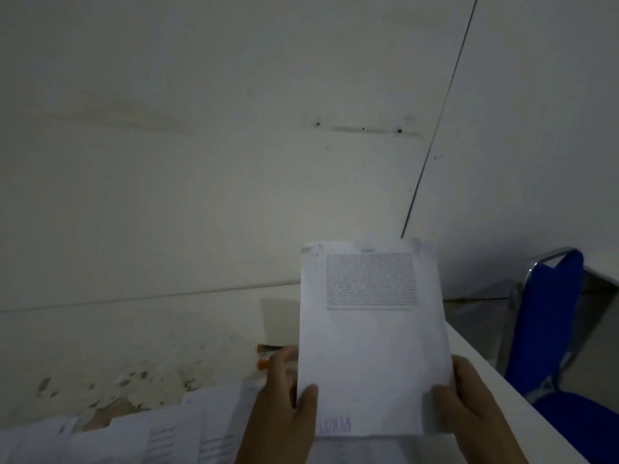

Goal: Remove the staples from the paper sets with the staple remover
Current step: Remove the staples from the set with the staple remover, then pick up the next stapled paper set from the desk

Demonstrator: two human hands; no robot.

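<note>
The left hand [284,396] and right hand [465,400] grip the raised paper set [371,346] at its 7 and 5 o'clock corners, and since the orange staple remover [264,358] lies at its 9 o'clock, reaching one-handed could let the sheets sag and slip.

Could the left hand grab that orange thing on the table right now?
Probably not yet: the left hand grips the paper set; the orange thing lies just beyond its fingers.

Matt paper set [371,343]; chair [549,316] w/ shiny metal frame.
</note>
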